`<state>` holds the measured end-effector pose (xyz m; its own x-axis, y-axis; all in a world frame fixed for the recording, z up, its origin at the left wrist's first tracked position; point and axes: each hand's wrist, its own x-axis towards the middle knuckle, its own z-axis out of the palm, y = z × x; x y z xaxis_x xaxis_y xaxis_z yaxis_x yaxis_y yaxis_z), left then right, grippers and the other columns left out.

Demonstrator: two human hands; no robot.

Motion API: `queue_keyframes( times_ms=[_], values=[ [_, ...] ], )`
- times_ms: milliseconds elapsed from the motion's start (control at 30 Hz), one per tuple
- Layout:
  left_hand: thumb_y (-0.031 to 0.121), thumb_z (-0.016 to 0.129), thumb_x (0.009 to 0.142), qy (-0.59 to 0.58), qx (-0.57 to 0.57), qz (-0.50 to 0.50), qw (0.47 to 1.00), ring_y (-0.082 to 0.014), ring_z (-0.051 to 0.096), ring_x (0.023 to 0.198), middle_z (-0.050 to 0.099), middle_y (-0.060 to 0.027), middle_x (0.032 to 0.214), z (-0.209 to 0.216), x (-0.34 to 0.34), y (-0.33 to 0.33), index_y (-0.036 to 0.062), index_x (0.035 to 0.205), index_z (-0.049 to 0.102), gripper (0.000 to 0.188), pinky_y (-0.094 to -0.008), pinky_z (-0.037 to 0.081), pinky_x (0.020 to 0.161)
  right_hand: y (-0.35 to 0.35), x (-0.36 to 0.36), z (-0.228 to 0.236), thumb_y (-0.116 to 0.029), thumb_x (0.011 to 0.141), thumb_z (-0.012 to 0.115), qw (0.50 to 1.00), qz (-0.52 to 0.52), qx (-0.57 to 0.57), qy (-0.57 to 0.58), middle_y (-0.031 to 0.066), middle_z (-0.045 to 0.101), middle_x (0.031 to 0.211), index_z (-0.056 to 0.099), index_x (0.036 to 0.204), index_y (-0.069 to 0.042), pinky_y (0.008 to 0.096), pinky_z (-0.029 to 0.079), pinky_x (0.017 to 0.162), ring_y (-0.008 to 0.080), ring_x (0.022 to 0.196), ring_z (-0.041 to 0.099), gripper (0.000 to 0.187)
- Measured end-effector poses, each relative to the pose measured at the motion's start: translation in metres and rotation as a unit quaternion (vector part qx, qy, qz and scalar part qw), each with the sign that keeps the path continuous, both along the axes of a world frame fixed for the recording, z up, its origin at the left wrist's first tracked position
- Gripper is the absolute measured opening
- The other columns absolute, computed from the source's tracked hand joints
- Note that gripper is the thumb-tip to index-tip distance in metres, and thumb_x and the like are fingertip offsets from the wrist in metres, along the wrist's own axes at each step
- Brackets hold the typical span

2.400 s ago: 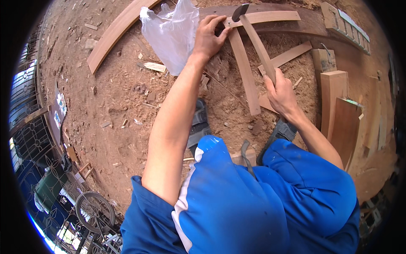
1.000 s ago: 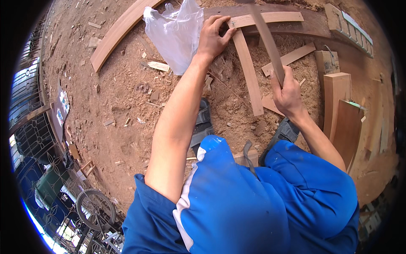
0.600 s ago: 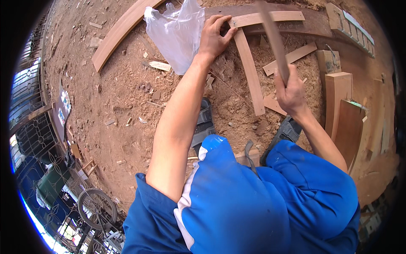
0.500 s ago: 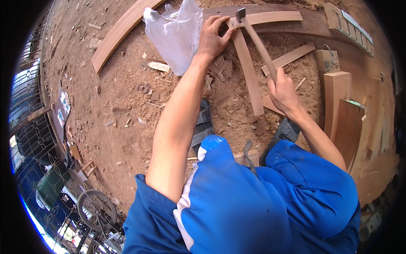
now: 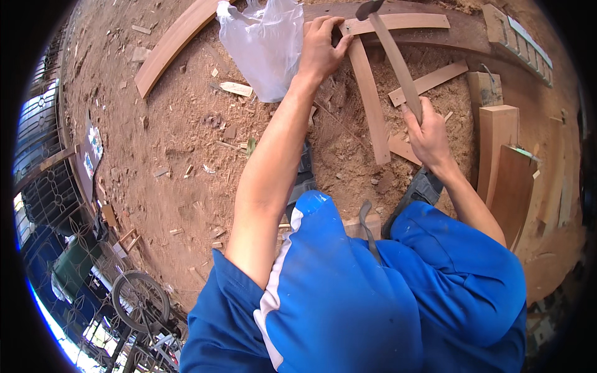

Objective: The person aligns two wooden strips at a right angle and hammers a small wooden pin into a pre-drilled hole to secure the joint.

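My right hand (image 5: 427,138) is wrapped round the lower part of a hammer's wooden handle (image 5: 395,57). Its dark head (image 5: 369,9) is above the joint of two wooden strips, apart from them. My left hand (image 5: 323,48) is closed around the left end of the curved crosswise strip (image 5: 401,22), thumb and fingers beside the joint. From that joint the other strip (image 5: 371,102) runs down toward my feet. Under the crosswise strip lies a broad dark plank (image 5: 435,42). Whether a nail is between my left fingers is too small to tell.
A whitish plastic bag (image 5: 264,53) stands left of my left hand, with a curved wooden piece (image 5: 171,48) beyond it. Short boards (image 5: 429,82) lie on sawdust-strewn ground. Thick wooden blocks (image 5: 497,146) stand at the right. A bicycle (image 5: 142,301) is by the metal grille at lower left.
The hammer head has lifted away from the joint, and my right hand has shifted slightly to the right. My left hand stays at the strips. The whole view has shifted slightly.
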<state>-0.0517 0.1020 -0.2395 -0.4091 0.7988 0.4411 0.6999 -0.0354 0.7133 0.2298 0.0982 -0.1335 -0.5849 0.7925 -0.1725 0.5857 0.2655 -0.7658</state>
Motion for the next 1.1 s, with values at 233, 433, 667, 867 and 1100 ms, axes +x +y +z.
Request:
queue_keyframes(
  times_ms=[233,433,667,867,1100],
  values=[
    [0.022,0.079,0.09,-0.008,-0.024,0.037,0.999,-0.037,0.056,0.12,0.061,-0.0177,0.13,0.008,0.011,-0.001,0.0063,0.13,0.069,0.044,-0.044,0.048,0.104,0.004,0.01,0.003,-0.021,0.105,0.06,1.0,-0.006,-0.023,-0.021,0.0119,0.061,0.064,0.06,0.109,0.003,0.037,0.045,0.052,0.0181,0.056,0.06,0.025],
    [0.033,0.082,0.088,0.065,-0.089,0.072,0.991,-0.0418,0.051,0.125,0.054,-0.0203,0.137,0.012,0.008,-0.008,0.0052,0.137,0.065,0.059,-0.0474,0.046,0.107,-0.001,0.003,0.006,-0.02,0.104,0.061,0.998,0.022,-0.043,-0.034,0.0136,0.061,0.065,0.061,0.111,0.003,0.0379,0.047,0.057,0.0199,0.059,0.062,0.024],
    [0.047,0.082,0.087,-0.121,-0.24,0.109,0.957,-0.0434,0.066,0.111,0.063,-0.03,0.12,0.05,0.056,-0.031,-0.0136,0.138,0.041,0.089,-0.0496,0.056,0.095,-0.002,0.001,0.004,-0.018,0.104,0.061,0.999,0.024,-0.027,-0.022,0.0145,0.063,0.068,0.061,0.111,0.003,0.037,0.047,0.056,0.0192,0.059,0.063,0.022],
    [0.043,0.066,0.102,-0.415,-0.193,0.066,0.887,-0.0337,0.076,0.09,0.073,-0.0226,0.099,0.023,0.092,-0.037,-0.0104,0.126,0.046,0.062,-0.0429,0.063,0.075,-0.001,0.004,-0.001,-0.021,0.105,0.061,0.999,0.0,-0.029,-0.019,0.0105,0.061,0.065,0.061,0.109,0.004,0.0353,0.045,0.052,0.0157,0.057,0.061,0.025],
    [0.03,0.049,0.111,-0.488,-0.138,0.1,0.856,-0.0214,0.076,0.072,0.074,-0.0146,0.088,0.021,0.105,-0.025,-0.0028,0.107,0.052,0.033,-0.0343,0.06,0.061,0.002,0.01,0.005,-0.026,0.106,0.061,0.998,-0.039,-0.046,-0.025,0.0007,0.055,0.065,0.062,0.105,0.001,0.0303,0.041,0.049,0.0078,0.057,0.052,0.027]
  ],
)
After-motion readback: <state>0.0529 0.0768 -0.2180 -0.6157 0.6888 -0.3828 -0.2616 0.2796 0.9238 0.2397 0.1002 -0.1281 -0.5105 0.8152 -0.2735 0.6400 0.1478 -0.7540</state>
